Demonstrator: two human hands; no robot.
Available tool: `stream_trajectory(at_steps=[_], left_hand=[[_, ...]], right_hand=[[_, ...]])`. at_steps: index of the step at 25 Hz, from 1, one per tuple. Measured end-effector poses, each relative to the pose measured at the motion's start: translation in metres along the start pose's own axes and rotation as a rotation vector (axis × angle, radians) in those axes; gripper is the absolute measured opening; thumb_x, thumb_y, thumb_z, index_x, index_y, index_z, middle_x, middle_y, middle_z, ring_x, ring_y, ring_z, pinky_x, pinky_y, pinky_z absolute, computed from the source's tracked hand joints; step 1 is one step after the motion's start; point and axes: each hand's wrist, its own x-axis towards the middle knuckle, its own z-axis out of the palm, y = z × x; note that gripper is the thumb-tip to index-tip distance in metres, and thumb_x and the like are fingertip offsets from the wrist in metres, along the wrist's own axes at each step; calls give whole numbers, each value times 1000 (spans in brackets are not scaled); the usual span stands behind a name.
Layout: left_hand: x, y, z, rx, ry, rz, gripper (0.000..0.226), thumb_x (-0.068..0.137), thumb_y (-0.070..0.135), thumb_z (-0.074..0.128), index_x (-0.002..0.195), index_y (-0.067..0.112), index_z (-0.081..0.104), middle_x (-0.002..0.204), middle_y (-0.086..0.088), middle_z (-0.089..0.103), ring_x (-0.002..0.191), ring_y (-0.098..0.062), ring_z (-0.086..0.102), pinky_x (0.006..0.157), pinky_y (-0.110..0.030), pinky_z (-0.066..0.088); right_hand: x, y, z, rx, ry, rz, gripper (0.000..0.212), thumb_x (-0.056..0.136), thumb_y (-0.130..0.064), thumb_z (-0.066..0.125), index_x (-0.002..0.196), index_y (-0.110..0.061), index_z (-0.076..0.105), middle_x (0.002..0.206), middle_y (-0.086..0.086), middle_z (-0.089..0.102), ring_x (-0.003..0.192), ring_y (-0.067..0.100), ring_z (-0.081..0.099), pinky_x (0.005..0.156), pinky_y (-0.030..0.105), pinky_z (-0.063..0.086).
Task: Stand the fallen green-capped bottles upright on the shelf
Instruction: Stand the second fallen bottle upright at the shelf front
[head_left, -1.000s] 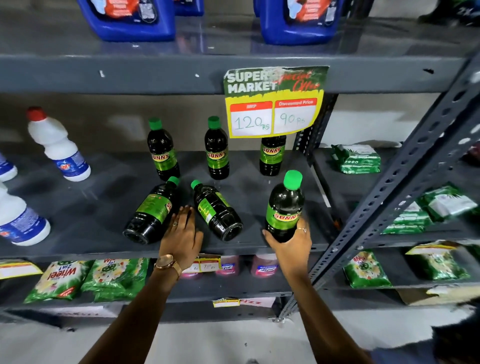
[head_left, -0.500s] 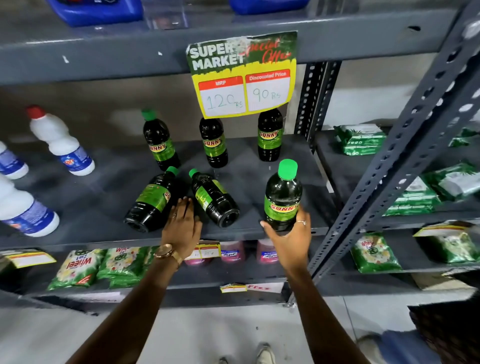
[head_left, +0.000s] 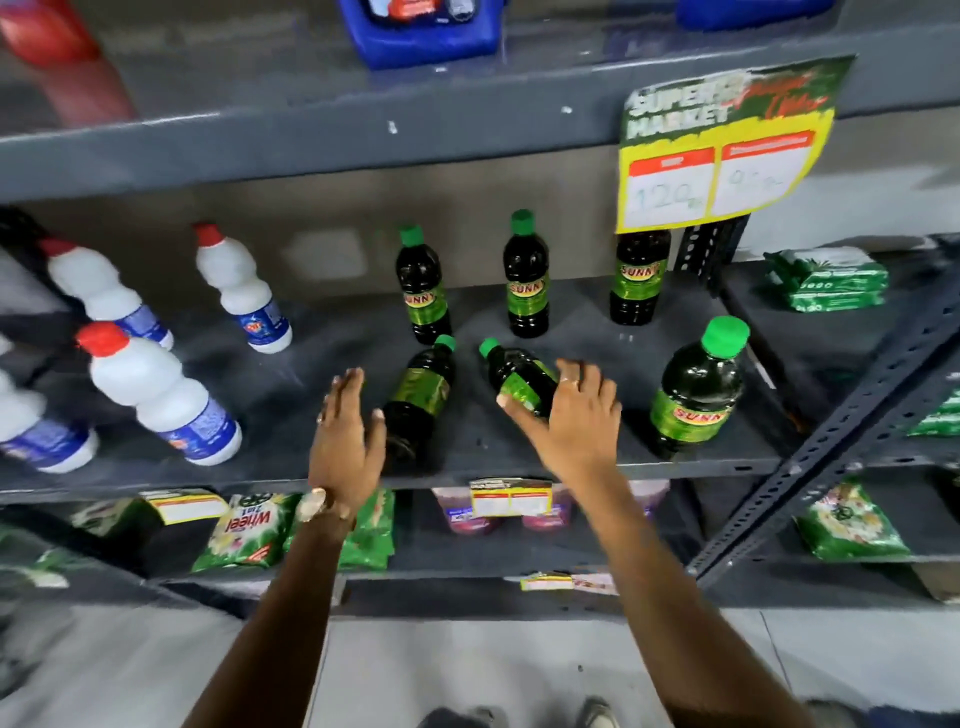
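Note:
Two green-capped dark bottles lie on the grey shelf (head_left: 291, 384), caps pointing to the back. My left hand (head_left: 348, 431) is open beside the left fallen bottle (head_left: 421, 389), with the thumb touching its side. My right hand (head_left: 571, 415) lies over the lower part of the right fallen bottle (head_left: 514, 374), thumb on one side and fingers over the other. A bigger-looking green-capped bottle (head_left: 691, 400) stands upright at the front right, free of any hand. Three more bottles stand along the back (head_left: 421, 291), (head_left: 527, 280), (head_left: 639, 280).
Several white bottles with red caps (head_left: 156, 395) stand on the left of the same shelf. A yellow price sign (head_left: 722, 145) hangs from the shelf above. A slanted metal post (head_left: 831, 441) rises at the right. Green packets (head_left: 249, 525) fill the shelf below.
My right hand let go of the upright front bottle and moved left onto the right fallen bottle. My left hand lifted and opened beside the left fallen bottle. The view swung left.

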Motion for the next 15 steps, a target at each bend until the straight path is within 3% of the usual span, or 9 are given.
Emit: stream_trajectory(at_steps=[2, 3, 5, 7, 10, 13, 15], left_hand=[[20, -35, -3, -93, -76, -177, 46, 94, 14, 48, 139, 9, 37, 145, -19, 43, 135, -34, 39, 112, -40, 30], [28, -49, -3, -97, -152, -202, 44, 94, 12, 48, 137, 6, 40, 142, -22, 45, 132, -37, 42, 111, -40, 30], [38, -66, 0, -12, -280, -140, 43, 93, 13, 51, 133, 2, 44, 140, -26, 45, 131, -41, 42, 111, -42, 31], [40, -69, 6, 98, -313, -51, 44, 93, 20, 50, 133, 2, 43, 143, -26, 42, 134, -41, 36, 114, -45, 30], [41, -75, 15, 179, -260, 46, 47, 95, 25, 40, 135, 0, 41, 147, -24, 38, 140, -38, 30, 119, -46, 22], [41, -76, 16, 181, -247, 58, 51, 94, 29, 37, 137, 1, 39, 149, -22, 37, 141, -36, 27, 120, -46, 20], [41, -74, 13, 188, -244, 62, 60, 88, 35, 29, 137, 1, 39, 149, -21, 37, 142, -35, 27, 120, -44, 19]], right_hand=[[42, -10, 3, -81, -326, 200, 102, 71, -71, 63, 143, -5, 34, 150, 18, 33, 138, 37, 29, 108, 45, 30], [54, -9, 5, -94, -430, 252, 98, 68, -66, 69, 138, -5, 40, 146, 18, 41, 134, 36, 38, 105, 42, 36], [63, -1, 7, -8, -444, 278, 77, 60, -58, 78, 115, -8, 59, 123, 16, 62, 111, 32, 60, 90, 38, 50], [59, 8, 11, 107, -327, 294, 67, 52, -57, 82, 97, -10, 65, 102, 12, 70, 94, 27, 66, 78, 36, 54], [49, 8, 30, 353, 57, 281, 59, 49, -56, 84, 87, -19, 58, 81, -4, 65, 79, 20, 64, 62, 24, 46], [46, 3, 49, 629, 321, 223, 68, 49, -49, 88, 97, -26, 46, 82, -15, 60, 77, 12, 62, 57, 3, 38], [48, 2, 57, 672, 371, 209, 80, 45, -47, 91, 105, -28, 40, 88, -14, 61, 80, 10, 60, 66, 3, 40]])
